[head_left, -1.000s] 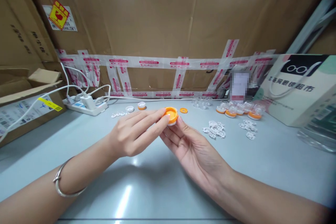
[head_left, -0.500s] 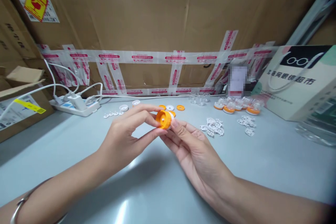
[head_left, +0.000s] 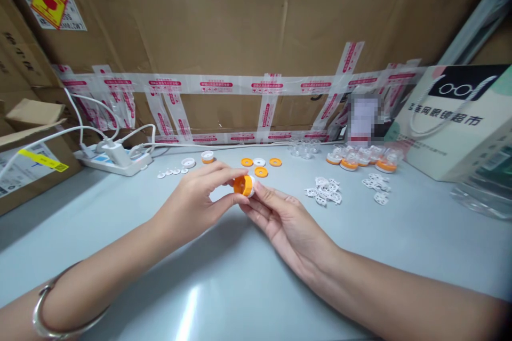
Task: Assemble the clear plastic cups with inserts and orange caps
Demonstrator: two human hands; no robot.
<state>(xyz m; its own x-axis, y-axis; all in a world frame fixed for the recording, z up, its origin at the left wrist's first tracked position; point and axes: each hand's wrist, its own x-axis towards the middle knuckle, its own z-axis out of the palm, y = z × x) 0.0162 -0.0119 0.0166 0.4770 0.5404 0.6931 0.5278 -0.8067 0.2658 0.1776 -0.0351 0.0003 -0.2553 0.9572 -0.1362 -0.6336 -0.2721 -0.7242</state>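
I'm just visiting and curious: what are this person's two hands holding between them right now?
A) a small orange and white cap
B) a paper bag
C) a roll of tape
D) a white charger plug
A: the left hand and right hand pinch a small orange and white cap above the grey table.

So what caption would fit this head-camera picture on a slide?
Left hand and right hand pinch an orange cap above a grey table.

Left hand (head_left: 192, 205) reaching in from lower left, thumb and forefinger pinched together, bangle on the forearm. Right hand (head_left: 286, 221) coming in from lower right, palm up, fingertips meeting the left's.
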